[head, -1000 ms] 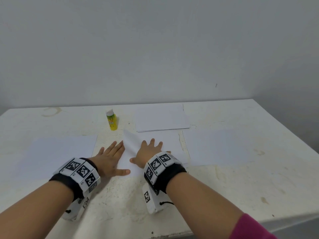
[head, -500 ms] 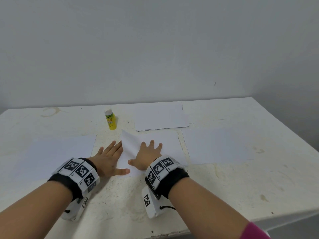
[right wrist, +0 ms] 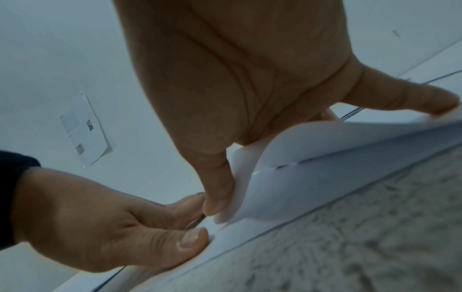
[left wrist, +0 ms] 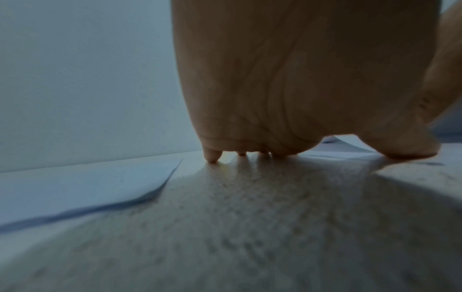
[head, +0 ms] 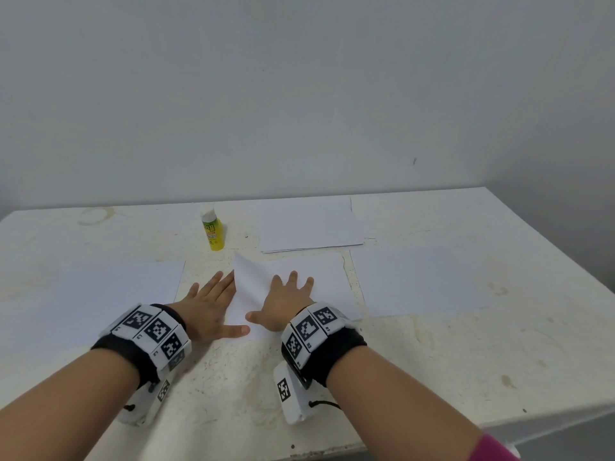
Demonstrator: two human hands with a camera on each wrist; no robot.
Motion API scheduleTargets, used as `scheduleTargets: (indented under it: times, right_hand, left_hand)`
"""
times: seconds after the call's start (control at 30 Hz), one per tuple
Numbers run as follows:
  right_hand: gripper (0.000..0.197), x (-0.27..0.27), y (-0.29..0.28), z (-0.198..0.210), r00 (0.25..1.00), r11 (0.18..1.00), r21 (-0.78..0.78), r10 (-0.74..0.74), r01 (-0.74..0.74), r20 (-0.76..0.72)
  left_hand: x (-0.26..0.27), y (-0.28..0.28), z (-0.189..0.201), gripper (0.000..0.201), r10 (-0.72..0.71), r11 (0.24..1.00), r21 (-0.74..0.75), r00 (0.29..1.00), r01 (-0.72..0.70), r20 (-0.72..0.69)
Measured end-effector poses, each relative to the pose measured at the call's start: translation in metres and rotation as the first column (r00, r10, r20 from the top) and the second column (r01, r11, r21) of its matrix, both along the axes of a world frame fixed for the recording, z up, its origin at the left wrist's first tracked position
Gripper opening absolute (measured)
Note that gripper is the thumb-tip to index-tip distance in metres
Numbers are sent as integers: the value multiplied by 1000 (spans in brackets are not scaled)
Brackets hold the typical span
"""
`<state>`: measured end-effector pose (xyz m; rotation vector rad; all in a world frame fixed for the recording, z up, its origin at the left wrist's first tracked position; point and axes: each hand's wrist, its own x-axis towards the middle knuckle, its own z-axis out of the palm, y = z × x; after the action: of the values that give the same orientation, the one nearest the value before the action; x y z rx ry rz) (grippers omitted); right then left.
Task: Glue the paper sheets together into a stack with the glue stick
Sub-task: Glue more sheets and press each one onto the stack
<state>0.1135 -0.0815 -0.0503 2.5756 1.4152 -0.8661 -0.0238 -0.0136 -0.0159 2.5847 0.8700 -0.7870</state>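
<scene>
Both forearms reach forward side by side, each wrist wrapped in a marker-covered band. The left hand [head: 209,306] lies flat, palm down, fingers [head: 222,283] straight, thumb stretched toward the right. The right hand [head: 283,302] is also flat, fingers spread, thumb pointing left, the two thumbs nearly meeting.

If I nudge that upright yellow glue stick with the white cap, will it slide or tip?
The yellow glue stick with the white cap is tall on a narrow base, so a high nudge would probably tip it. Being cylindrical, it would likely roll once down. The rough white table probably resists sliding.
</scene>
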Motion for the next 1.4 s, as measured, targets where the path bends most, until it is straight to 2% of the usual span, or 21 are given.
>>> scheduleTargets:
  times: [0.17,0.33,0.43,0.63,0.9,1.07,1.23,1.33,1.4]
  right_hand:
    - [106,-1,3,-3,1000,998,58,8,-6,-21]
    - [84,3,-8,21,996,993,69,93,-92,-16]
    - [79,3,-12,32,994,991,77,108,-106,-28]
    - [81,3,-15,36,993,991,73,114,-111,-36]
    - [89,1,-21,41,988,988,61,145,-142,-58]
    - [86,-1,-15,37,981,981,-21,191,-191,-18]
    - [94,-2,-10,29,976,974,-81,216,-214,22]
    - [98,-2,-7,22,976,973,-95,213,-209,35]
    - [103,-2,-5,17,981,977,-91,195,-191,27]
  left_hand:
    - [-1,2,0,161,-2,1000,3,1000,2,18]
    - [-3,9,2,165,-33,999,2,999,33,36]
    - [-5,12,4,166,-22,999,-38,998,24,63]
    - [-9,14,4,174,94,987,-140,991,-81,93]
    - [-9,12,11,177,82,988,-136,996,-77,38]
    - [-9,11,11,177,55,994,-97,998,-53,13]
    - [-8,9,13,177,41,996,-73,999,-42,-21]
    - [-7,8,12,167,57,997,-42,998,-58,-41]
    - [-8,7,10,142,93,995,-26,995,-94,-34]
